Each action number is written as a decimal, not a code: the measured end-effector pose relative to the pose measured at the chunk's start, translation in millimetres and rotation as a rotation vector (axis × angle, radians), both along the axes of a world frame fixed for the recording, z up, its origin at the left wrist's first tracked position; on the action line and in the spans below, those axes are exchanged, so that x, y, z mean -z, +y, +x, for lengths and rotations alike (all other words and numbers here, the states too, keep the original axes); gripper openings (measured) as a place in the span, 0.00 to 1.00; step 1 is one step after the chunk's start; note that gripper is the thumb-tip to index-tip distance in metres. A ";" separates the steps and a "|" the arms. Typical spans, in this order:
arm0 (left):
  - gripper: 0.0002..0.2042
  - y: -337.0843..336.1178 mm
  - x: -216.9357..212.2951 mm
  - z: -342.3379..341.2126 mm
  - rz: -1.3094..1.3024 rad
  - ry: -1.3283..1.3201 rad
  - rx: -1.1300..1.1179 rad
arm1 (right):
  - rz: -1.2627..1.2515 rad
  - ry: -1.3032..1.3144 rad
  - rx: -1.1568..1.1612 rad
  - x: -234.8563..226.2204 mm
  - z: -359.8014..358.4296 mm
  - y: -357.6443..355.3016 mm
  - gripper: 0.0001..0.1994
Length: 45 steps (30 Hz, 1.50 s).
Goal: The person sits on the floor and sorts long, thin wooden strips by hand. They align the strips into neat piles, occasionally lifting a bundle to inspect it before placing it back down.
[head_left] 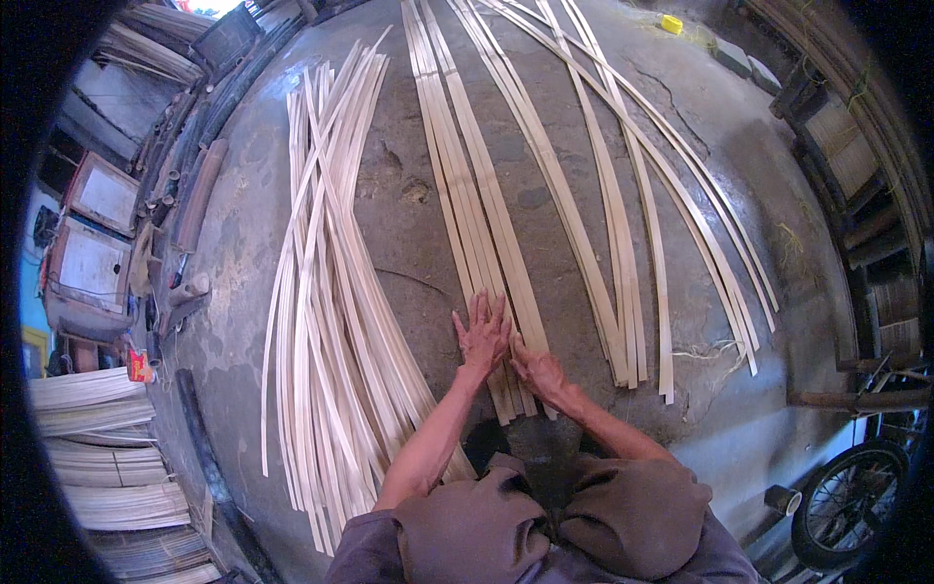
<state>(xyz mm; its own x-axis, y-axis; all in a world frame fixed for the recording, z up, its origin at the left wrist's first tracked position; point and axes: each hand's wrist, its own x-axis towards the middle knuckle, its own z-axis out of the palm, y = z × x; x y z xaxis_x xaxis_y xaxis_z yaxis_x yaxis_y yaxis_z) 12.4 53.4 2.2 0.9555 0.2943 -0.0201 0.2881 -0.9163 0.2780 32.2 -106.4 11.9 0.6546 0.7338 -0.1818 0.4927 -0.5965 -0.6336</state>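
Note:
My left hand (484, 336) lies flat with its fingers spread on a row of long pale bamboo strips (452, 185). These lie side by side on the floor, running away from me. Close beside it, my right hand (541, 372) rests on the rightmost strip of this row, its fingers drawn together at that strip's edge; its fingertips are partly hidden. The strips' near ends stick out below both hands, just before my knees. A large loose heap of bamboo strips (336, 234) lies to the left, some crossing over others.
More bamboo strips (555, 175) fan out on the concrete floor (409, 263) to the right. Stacked strip bundles (117, 462) stand at the lower left, near a red packet (139, 366). Bamboo poles (202, 195) line the left wall. A spoked wheel (851, 501) stands at the lower right.

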 end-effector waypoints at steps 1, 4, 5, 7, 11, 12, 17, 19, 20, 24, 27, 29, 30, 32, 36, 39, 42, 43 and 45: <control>0.27 0.9 -0.1 0.5 0.010 -0.002 -0.002 | 0.013 0.005 -0.001 1.3 0.1 0.4 0.30; 0.27 -0.4 2.1 -0.2 0.032 0.013 -0.011 | 0.024 0.007 0.021 -7.8 -1.9 1.6 0.29; 0.27 3.4 2.3 0.8 0.047 0.038 -0.026 | 0.028 0.014 0.025 -12.2 -4.1 5.6 0.28; 0.27 -0.8 5.0 -1.6 0.041 0.053 -0.018 | -0.109 0.028 0.027 -21.5 -5.1 5.0 0.28; 0.27 0.9 4.6 -2.2 0.053 0.003 0.009 | -0.175 0.022 -0.015 -15.3 1.7 -3.3 0.25; 0.27 0.2 5.0 -2.8 0.066 -0.005 0.008 | -0.160 0.020 0.003 -15.0 1.3 -5.8 0.24; 0.27 -5.6 11.7 -1.5 0.120 -0.032 0.010 | 0.036 -0.048 0.127 -18.1 4.6 -28.2 0.19; 0.28 -2.4 15.5 -3.5 0.165 -0.024 0.002 | 0.023 -0.100 0.232 -34.0 12.2 -38.8 0.19; 0.28 -2.5 16.0 -1.3 0.183 -0.009 0.006 | 0.010 -0.130 0.290 -40.6 18.6 -48.3 0.19; 0.29 -8.0 11.2 0.4 0.067 -0.043 -0.017 | -0.083 -0.493 0.443 -46.2 42.5 -86.3 0.21; 0.30 -14.4 3.9 6.8 0.070 -0.067 0.002 | -0.041 -0.507 0.459 -42.0 51.0 -99.9 0.22; 0.30 -25.2 -3.8 18.6 0.041 -0.103 0.028 | 0.062 -0.460 0.326 -14.1 46.6 -95.6 0.22; 0.30 -24.7 -4.3 22.1 0.035 -0.118 0.031 | 0.124 -0.433 0.251 -15.7 42.8 -81.3 0.22; 0.30 -16.8 -2.7 25.5 0.089 -0.123 0.033 | 0.112 -0.363 0.132 -31.2 12.0 -50.9 0.23; 0.30 -20.6 -5.9 49.1 0.130 0.030 0.049 | -0.022 -0.459 -0.004 -3.2 -22.2 -40.3 0.26; 0.29 -19.9 1.6 50.8 0.136 -0.067 0.149 | -0.057 -0.441 -0.018 6.4 -26.1 -41.8 0.28; 0.28 -18.8 3.8 67.4 0.096 -0.098 0.224 | -0.060 -0.423 -0.022 9.6 -23.9 -40.1 0.28; 0.28 -19.6 3.1 74.8 0.047 -0.118 0.234 | -0.068 -0.420 -0.023 10.6 -21.7 -38.7 0.28; 0.28 -24.2 2.3 90.0 -0.052 -0.165 0.248 | -0.082 -0.414 -0.030 7.4 -18.0 -38.3 0.28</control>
<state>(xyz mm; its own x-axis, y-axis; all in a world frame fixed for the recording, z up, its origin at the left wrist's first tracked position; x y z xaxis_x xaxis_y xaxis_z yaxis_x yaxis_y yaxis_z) 102.4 29.2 -0.1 0.9897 0.0545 0.1321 0.0048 -0.9365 0.3505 14.2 -144.7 4.5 0.6629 0.7480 0.0335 0.7139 -0.6179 -0.3294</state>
